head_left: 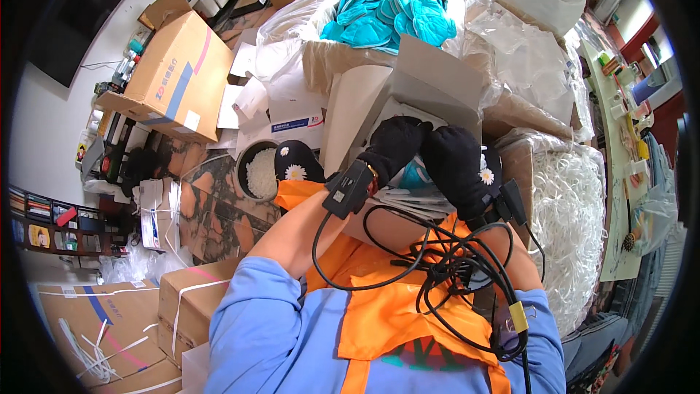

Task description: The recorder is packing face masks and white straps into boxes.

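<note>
My left hand (397, 142), in a black glove, reaches into an open white cardboard box (435, 76) in front of my lap. Beside it my right hand (453, 164), gloved in black too, bends down into the same box. The fingers of both hands are curled and pressed together; what they grip is hidden. Below and between the hands, a teal piece (414, 174) shows inside the box. Flat whitish packets (408, 203) stand at the near side. Each wrist wears a small black device with a cable.
A lined carton of teal face masks (386, 18) stands beyond. White elastic loops (565, 226) fill a bag-lined box at right. A bowl of white bits (261, 174) sits left, near a large brown carton (175, 76). Black cables (459, 270) tangle over my orange apron.
</note>
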{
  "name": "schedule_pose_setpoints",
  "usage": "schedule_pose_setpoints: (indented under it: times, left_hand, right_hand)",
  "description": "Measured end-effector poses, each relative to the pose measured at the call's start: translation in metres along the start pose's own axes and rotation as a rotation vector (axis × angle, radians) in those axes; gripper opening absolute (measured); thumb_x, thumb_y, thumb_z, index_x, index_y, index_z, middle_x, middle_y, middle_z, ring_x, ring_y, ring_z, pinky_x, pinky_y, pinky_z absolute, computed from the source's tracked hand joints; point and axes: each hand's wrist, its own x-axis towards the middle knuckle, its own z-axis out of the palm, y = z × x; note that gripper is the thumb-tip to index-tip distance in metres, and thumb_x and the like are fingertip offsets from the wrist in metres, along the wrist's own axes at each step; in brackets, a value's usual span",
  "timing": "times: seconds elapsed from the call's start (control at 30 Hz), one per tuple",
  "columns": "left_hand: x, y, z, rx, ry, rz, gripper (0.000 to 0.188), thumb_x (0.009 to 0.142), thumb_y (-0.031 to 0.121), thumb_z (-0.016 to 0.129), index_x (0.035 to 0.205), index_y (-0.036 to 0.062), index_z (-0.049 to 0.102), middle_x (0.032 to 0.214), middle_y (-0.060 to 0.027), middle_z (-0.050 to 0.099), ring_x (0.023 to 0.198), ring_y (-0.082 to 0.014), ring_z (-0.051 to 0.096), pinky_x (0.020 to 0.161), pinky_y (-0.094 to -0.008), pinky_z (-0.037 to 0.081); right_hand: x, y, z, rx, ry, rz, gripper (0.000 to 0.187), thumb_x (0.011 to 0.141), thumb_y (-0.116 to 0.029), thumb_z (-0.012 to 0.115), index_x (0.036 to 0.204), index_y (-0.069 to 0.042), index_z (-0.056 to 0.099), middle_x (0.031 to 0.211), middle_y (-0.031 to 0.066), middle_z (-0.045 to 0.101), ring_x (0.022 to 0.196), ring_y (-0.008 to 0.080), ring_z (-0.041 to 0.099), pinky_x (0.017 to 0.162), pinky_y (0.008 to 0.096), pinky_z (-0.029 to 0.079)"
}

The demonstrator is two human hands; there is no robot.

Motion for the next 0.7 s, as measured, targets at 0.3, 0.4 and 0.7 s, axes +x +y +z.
schedule_pose_setpoints:
  times: [0.3,0.4,0.7]
  left_hand:
    - [-0.016,-0.03,-0.048,-0.934,-0.076,-0.247,0.032,0.102,0.022,0.041,0.119,0.0004,0.056,0.109,-0.0168,0.063,0.102,-0.0273,0.059,0.094,-0.0327,0.043]
    - [-0.02,-0.024,-0.048,-0.949,0.131,-0.407,0.024,0.094,0.019,0.058,0.111,0.0007,0.058,0.103,-0.0106,0.064,0.096,-0.0189,0.06,0.087,-0.0295,0.047]
    - [-0.031,-0.014,-0.035,-0.682,0.208,-0.421,0.034,0.079,0.009,0.074,0.11,0.0033,0.06,0.101,-0.0097,0.065,0.095,-0.0201,0.062,0.086,-0.0313,0.051]
  right_hand:
    - [-0.01,0.028,0.0,0.484,-0.131,0.399,0.02,0.082,-0.017,0.068,0.097,-0.004,0.066,0.09,0.0148,0.067,0.088,0.0337,0.064,0.077,0.0397,0.05]
    - [-0.012,0.032,-0.002,0.547,-0.141,0.436,0.025,0.082,-0.013,0.069,0.105,-0.004,0.064,0.097,0.0146,0.067,0.092,0.0309,0.065,0.08,0.0373,0.051]
    - [-0.004,0.019,-0.007,0.49,0.02,0.409,0.028,0.075,-0.008,0.074,0.1,-0.007,0.06,0.099,0.0117,0.062,0.095,0.0299,0.061,0.083,0.0367,0.049]
